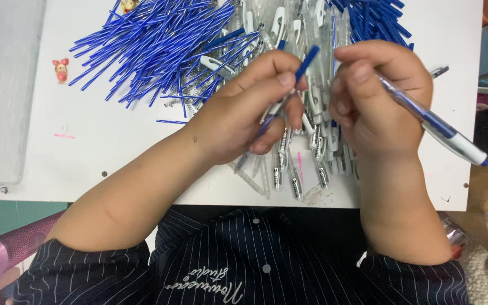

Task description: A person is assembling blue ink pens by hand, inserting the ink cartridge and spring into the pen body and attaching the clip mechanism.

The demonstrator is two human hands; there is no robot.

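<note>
Hidden or unclear: the far edge of the picture cuts off the heap of blue refills (153,45) and the second blue heap (377,20) at far right; the spread of clear pen barrels (303,152) in the middle lies largely behind both hands, so its full extent cannot be told; small metal springs among the parts are too fine to count; the fingertips of the right hand (377,104) curl inward and what they pinch between them is not visible; a clear plastic sheet (1,90) at far left is cut by the frame. Left hand (244,118): forearm comes in from near left, wrist raised above the white worktop (114,164), thumb and forefinger closed in a grip on a thin blue refill (306,61) whose upper end points far-right toward the other hand, with a slim pen part running down through the palm. Right hand: forearm rises from near right, fingers clenched, grasping an assembled pen (436,127) with a clear and blue barrel that slants out to the near right, its white end and blue tip past the worktop edge. The two hands sit just beside each other over the barrels. Also present: a small pink figure sticker (60,69) on the worktop at far left; dark pinstriped shirt (255,260) at near edge.
</note>
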